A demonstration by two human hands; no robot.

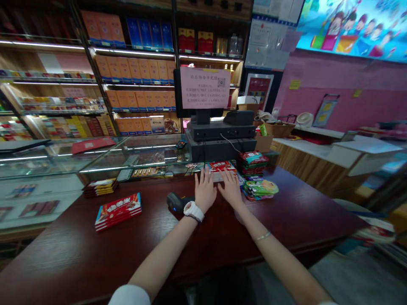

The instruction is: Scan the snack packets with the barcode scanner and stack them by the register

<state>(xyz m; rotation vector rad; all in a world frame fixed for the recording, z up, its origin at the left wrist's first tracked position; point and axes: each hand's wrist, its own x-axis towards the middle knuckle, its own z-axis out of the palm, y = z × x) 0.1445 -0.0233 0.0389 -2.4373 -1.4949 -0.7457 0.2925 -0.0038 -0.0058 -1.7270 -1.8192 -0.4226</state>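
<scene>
My left hand (205, 190), with a white watch (193, 210) on its wrist, has its fingers spread near the front edge of a red snack packet (221, 166). Beside it my right hand (231, 188) is also spread, its fingertips at the same packet; whether they touch it is hard to tell. Neither hand grips anything. A black scanner (175, 202) with a blue light lies just left of my left wrist. To the right of my right hand are green packets (261, 187) and a stack of red packets (252, 158).
On the dark red table (178, 250), red packets (118, 211) are stacked at left, with yellow-edged packets (101, 187) behind. A cash register (219, 142) and a monitor with a paper sign (205, 88) stand at the back. A glass counter (143, 154) borders the table's far side.
</scene>
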